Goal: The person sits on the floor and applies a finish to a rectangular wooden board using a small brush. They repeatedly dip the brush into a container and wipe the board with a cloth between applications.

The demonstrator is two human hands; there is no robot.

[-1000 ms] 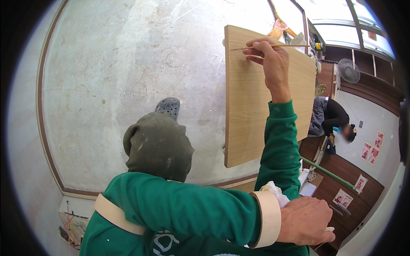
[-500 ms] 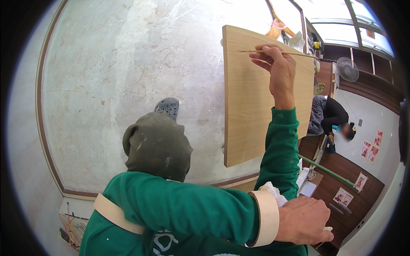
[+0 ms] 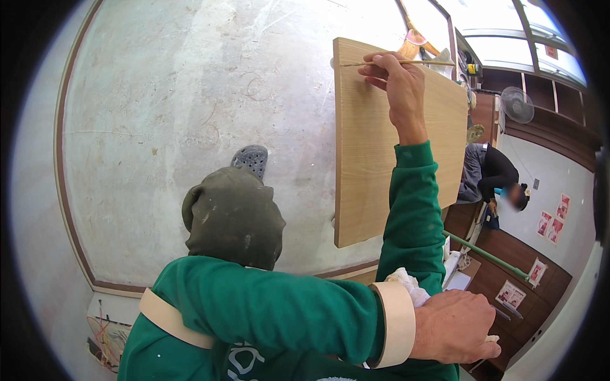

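Note:
In my raised right hand (image 3: 401,86) is a thin, long-handled brush (image 3: 416,62), pinched between fingers and thumb. Its tip points left, near the far left part of a light wood-grain board (image 3: 365,165); whether it touches is unclear. My left arm lies across my front, and the left hand (image 3: 454,327) is closed around a crumpled white cloth (image 3: 410,286), which shows beside the wrist and by the thumb. A wide cream ring (image 3: 395,325) circles that wrist, and a similar cream band (image 3: 175,320) goes round the upper arm.
My knee (image 3: 235,216) and grey clog (image 3: 251,159) are left of the board, over a pale, stained floor (image 3: 152,127). Beyond the board a co-worker (image 3: 495,171) bends down. A broom (image 3: 413,41), fan (image 3: 517,103) and green pole (image 3: 489,254) are on the right.
My right hand has shifted up and to the left with the brush, bringing the tip closer to the board's left edge. My left hand has moved only slightly.

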